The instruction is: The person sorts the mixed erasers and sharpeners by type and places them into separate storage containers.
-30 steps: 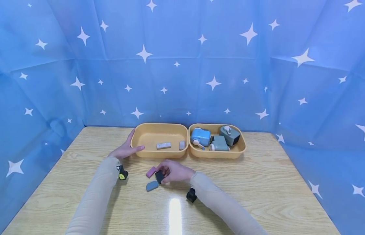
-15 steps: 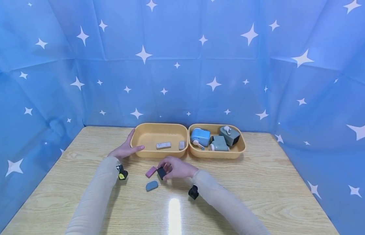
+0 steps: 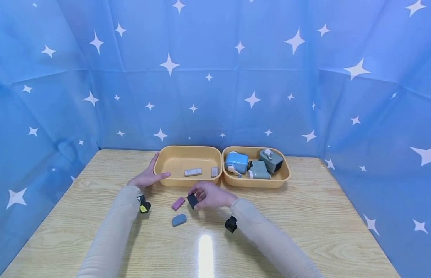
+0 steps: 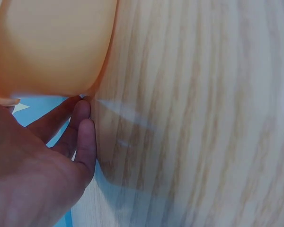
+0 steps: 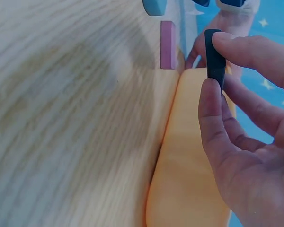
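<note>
My right hand pinches a black eraser-like block between thumb and fingertips, raised a little over the table in front of the left bin. My left hand grips the left end of the orange-yellow bin, its thumb over the front rim and its other fingers round the outside. Two white marbled blocks, a long one and a short one, lie in that bin. On the table, left of the right hand, are a pink block and a rounded blue-grey block.
A second orange-yellow bin stands against the first one's right end. Inside it are a blue crank pencil sharpener and two grey-green ones. A blue starred cloth hangs behind and along both sides of the wooden table.
My right hand has lifted the black block away from the pink and blue-grey blocks, moving slightly right and toward the bins. The left hand stays at the bin's end.
</note>
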`<state>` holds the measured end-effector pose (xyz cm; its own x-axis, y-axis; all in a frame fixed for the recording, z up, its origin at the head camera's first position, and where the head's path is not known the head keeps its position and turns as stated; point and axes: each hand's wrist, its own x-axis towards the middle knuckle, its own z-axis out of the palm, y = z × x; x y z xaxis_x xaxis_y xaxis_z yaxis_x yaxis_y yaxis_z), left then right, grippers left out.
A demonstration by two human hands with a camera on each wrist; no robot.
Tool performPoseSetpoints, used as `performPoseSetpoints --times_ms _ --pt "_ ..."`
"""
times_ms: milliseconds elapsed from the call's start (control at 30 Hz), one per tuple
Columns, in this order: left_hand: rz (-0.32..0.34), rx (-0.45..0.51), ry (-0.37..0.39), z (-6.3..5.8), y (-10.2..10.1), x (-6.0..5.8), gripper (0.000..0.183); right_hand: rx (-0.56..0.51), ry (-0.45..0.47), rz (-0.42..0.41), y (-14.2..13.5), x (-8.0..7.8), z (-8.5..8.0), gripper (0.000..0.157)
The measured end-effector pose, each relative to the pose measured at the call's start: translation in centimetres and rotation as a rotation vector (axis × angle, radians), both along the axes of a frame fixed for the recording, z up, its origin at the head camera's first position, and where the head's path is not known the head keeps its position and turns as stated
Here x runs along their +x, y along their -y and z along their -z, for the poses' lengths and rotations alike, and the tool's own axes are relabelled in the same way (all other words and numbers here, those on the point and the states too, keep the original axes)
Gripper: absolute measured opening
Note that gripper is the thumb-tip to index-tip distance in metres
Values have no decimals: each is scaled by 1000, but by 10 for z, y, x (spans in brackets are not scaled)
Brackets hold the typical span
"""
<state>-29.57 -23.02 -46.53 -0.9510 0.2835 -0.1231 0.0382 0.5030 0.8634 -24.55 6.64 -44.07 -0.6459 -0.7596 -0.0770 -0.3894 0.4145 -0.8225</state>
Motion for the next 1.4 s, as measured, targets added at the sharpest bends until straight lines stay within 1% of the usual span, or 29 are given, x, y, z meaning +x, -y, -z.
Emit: performPoseSetpoints --times_ms 100,367,633,833,967,1200,1333,1400 --pt "-2 2 6 -1 0 -1 109 16 -10 4 -1 -1 -1 43" --pt "-23 43 7 5 -1 -3 108 29 -34 11 -5 -2 -7 44" --pt "-10 50 5 2 -1 0 109 34 -48 20 -8 -4 -14 42" --pt "-5 48 5 1 0 0 109 44 -28 40 -11 -6 -21 41" --pt "0 34 -1 2 1 0 111 44 -20 36 -12 -7 -25 43" --pt "8 62 -14 4 1 -1 110 47 -24 38 -12 -10 -31 42" --pt "3 58 -5 0 0 2 108 53 -18 44 -12 -12 -35 41" --pt "4 67 3 -7 -2 6 107 53 -18 42 -12 -13 -37 41"
